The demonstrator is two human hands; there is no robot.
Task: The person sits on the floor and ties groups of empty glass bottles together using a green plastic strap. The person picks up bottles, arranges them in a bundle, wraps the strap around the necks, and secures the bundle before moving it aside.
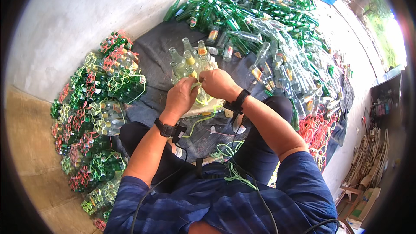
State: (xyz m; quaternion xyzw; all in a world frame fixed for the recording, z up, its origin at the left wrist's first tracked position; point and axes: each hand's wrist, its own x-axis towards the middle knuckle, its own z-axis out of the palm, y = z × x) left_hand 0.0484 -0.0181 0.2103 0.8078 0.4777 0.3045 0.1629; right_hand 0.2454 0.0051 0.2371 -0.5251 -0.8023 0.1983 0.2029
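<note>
A cluster of upright clear glass bottles (190, 59) stands before me, some with yellow neck labels. My left hand (181, 97) and my right hand (218, 83) meet at the near side of the cluster, with the fingers of both pinched. A strand of yellow-green plastic twine (203, 123) shows between the fingertips and around the near bottles, and its loose tail hangs down toward the dark sheet. How the twine runs under my fingers is hidden.
Loose green and clear bottles (240, 16) lie heaped at the back and right. Bundles of bottles tied with twine (94, 87) stand at the left. Red twine (317, 133) lies at the right, on the edge of the dark sheet (148, 50). My knees flank the cluster.
</note>
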